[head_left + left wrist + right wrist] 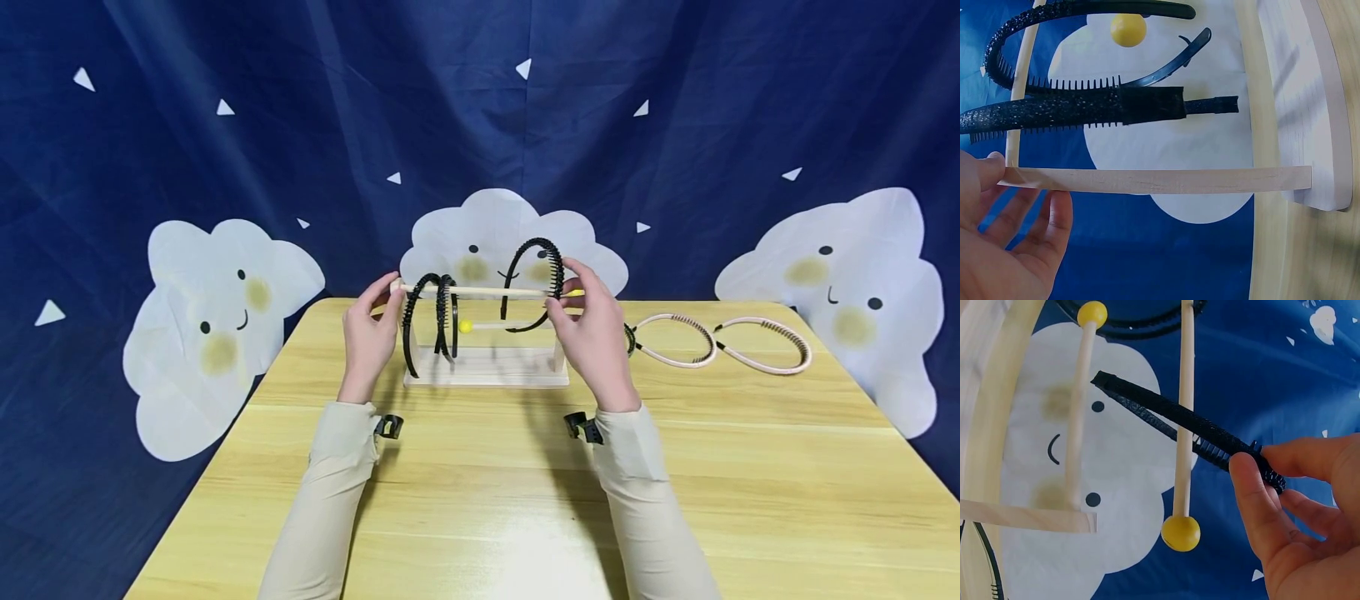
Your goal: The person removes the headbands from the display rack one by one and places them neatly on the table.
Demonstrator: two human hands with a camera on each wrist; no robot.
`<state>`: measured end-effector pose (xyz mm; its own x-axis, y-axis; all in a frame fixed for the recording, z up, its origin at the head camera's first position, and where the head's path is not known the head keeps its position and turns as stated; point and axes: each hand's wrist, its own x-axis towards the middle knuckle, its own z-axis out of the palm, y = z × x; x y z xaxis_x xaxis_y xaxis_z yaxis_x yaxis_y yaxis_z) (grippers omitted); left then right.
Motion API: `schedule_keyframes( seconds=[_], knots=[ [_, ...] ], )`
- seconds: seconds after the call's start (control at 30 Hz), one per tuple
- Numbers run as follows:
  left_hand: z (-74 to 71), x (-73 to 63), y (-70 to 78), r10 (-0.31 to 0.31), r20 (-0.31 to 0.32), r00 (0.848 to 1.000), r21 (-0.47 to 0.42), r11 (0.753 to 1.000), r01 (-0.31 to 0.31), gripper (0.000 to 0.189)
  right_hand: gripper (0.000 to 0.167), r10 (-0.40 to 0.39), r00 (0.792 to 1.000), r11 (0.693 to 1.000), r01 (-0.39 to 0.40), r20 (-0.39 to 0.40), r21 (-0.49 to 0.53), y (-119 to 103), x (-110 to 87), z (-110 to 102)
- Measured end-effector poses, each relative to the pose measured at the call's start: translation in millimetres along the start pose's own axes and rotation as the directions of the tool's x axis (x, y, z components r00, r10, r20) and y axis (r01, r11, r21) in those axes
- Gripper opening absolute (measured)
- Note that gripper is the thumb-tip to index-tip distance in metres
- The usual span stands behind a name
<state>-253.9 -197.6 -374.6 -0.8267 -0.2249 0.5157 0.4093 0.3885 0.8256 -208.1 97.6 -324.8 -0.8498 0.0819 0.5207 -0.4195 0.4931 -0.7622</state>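
A wooden display stand [502, 373] has an upper rod [476, 292] and a lower rod [1077, 425], each tipped with a yellow ball [1180, 534]. My left hand [367, 337] pinches the top of the stand's left upright [1160, 180] between thumb and fingers. In my right hand [596, 337] is a black toothed headband [557, 265], gripped at its curved top. The upper rod passes through that headband close to its ball end. Further left, two black headbands [444, 321] hang on the same rod, near my left hand.
Two pale headbands [678, 362] [772, 369] lie on the wooden table [465, 500] to the right. Part of a dark headband [630, 340] shows beside my right hand. A dark blue curtain [450, 100] with white clouds hangs behind the table.
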Motion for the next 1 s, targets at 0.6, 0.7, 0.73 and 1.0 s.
schedule_keyframes(
  seconds=[0.6, 0.7, 0.73, 1.0],
  knots=[
    [-1.0, 0.6, -1.5, 0.021, 0.003, 1.0, 0.01, 1.0, -0.021, 0.035, 0.05, 0.038, 0.996, 0.999, -0.041, -0.084, -0.03, 14, -4.4, -27],
    [-1.4, 0.5, -1.2, 0.021, 0.001, 1.0, 0.017, 1.0, -0.021, 0.035, 0.05, 0.045, 0.995, 0.998, -0.05, -0.09, -0.048, 22, -4.6, -35],
    [-1.4, 0.5, -1.1, 0.02, 0.0, 1.0, 0.018, 1.0, -0.02, 0.035, 0.05, 0.049, 0.995, 0.997, -0.054, -0.09, -0.057, 24, -5.1, -38],
    [-0.8, 1.2, -1.1, 0.026, 0.002, 1.0, -0.004, 1.0, -0.026, 0.034, 0.052, 0.088, 0.995, 0.989, -0.093, -0.053, -0.111, 38, -15.7, -62]
  ],
)
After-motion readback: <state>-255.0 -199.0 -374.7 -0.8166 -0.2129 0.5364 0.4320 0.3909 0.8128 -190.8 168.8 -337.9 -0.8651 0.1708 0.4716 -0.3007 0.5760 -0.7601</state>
